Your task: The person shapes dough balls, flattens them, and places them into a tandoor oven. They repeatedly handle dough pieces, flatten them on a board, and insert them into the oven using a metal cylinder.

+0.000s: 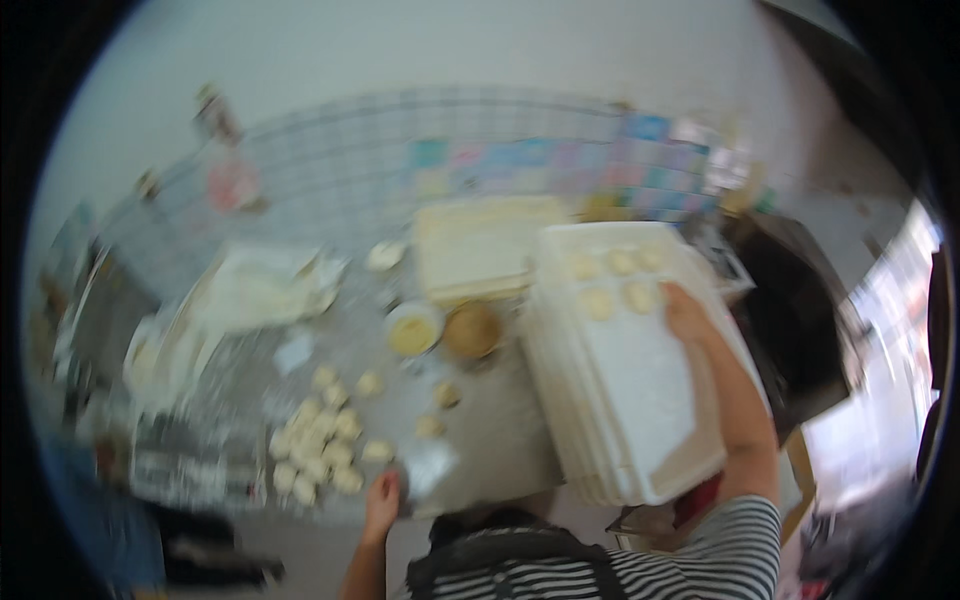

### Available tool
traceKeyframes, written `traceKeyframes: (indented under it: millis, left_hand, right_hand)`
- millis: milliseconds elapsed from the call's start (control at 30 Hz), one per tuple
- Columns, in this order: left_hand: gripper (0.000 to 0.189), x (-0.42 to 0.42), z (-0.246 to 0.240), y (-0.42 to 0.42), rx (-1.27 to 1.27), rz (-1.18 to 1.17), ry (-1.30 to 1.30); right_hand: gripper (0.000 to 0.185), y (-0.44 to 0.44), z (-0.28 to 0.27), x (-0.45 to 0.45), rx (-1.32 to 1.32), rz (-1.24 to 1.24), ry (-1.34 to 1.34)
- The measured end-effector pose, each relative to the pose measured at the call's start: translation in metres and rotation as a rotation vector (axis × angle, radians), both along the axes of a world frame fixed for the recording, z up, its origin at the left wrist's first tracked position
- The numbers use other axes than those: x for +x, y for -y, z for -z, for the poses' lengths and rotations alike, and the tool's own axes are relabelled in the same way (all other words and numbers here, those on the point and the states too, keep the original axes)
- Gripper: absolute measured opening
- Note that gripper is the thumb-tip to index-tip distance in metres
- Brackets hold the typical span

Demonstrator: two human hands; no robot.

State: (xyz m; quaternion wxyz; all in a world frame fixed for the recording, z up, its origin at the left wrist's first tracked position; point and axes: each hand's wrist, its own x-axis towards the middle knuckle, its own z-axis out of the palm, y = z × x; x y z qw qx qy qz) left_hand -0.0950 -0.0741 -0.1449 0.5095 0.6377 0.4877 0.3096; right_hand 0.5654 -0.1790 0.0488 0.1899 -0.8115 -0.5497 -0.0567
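My right hand is over the top white plastic tray of a stack, by a piece of dough; blur hides whether it touches or holds that piece. Several round, flattish dough pieces lie in rows at the tray's far end. My left hand is at the worktop's near edge with fingers curled, near a single dough piece; whether anything is in it does not show. Left of it lies a heap of small dough pieces. Two more pieces sit farther in.
Behind them stand a white bowl with yellow contents and a round container of brown contents. A pale, rectangular container is by the tiled wall. White sheeting lies at left; a dark appliance or box is at right.
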Motion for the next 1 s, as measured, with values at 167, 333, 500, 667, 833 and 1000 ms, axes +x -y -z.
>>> traceKeyframes:
  millis: [167,333,500,667,833,1000]
  left_hand:
    - [0.037,-0.021,0.014,-0.031,0.544,-0.229,-0.360]
    - [0.040,-0.022,0.014,-0.114,0.701,-0.168,-0.659]
    - [0.035,-0.016,0.025,-0.185,0.808,0.357,-1.171]
    - [0.033,-0.032,-0.004,-0.166,0.558,0.196,-0.617]
    - [0.046,-0.024,-0.049,-0.100,0.431,-0.015,-0.162]
    - [0.069,-0.013,-0.066,-0.089,-0.082,0.103,0.163]
  right_hand:
    - [0.041,-0.021,-0.043,0.006,-0.174,-0.049,0.198]
    - [0.024,-0.082,-0.104,-0.134,0.209,-0.229,-0.028]
    - [0.025,-0.145,-0.100,-0.312,-0.174,-0.956,-0.048]
    - [0.025,-0.188,-0.017,-0.427,-0.599,-1.086,-0.048]
    - [0.032,-0.196,0.078,-0.503,-0.570,-0.647,-0.950]
    - [0.033,-0.178,0.106,-0.496,-0.421,-0.685,-0.835]
